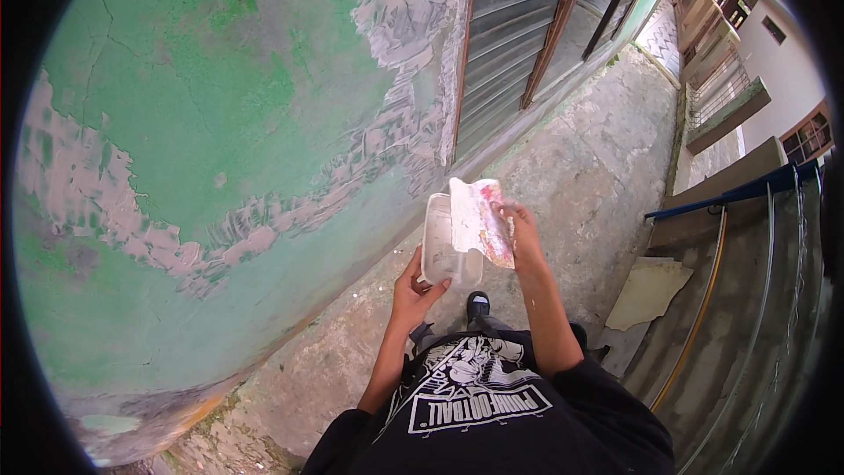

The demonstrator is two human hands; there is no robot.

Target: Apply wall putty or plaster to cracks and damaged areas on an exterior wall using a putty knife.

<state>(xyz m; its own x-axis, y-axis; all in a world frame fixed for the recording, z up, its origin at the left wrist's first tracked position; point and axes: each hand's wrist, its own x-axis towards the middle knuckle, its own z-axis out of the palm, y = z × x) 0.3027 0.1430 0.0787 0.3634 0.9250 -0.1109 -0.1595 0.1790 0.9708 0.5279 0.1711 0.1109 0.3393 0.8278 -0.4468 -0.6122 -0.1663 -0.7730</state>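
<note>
My left hand (413, 299) grips the near end of a translucent plastic tub (438, 242), with fingers under its side and the thumb on the rim. Pale smears mark the inside of the tub. In my right hand (526, 236) is a thin, flat white piece (473, 213) with red and pink stains and a wavy edge; its material is unclear. That piece is held over the tub's right side and hides part of it. To the left stands a green wall (202, 114) with rough bands of pale filler (264, 224) spread across it.
A louvred glass window (514, 31) with brown frames is set in the wall ahead. Concrete ground (576, 154) runs along the wall. On the right are a broken pale board (649, 293), a yellow pipe (699, 317) and a blue bar (730, 189). My dark shoe (477, 303) shows below the tub.
</note>
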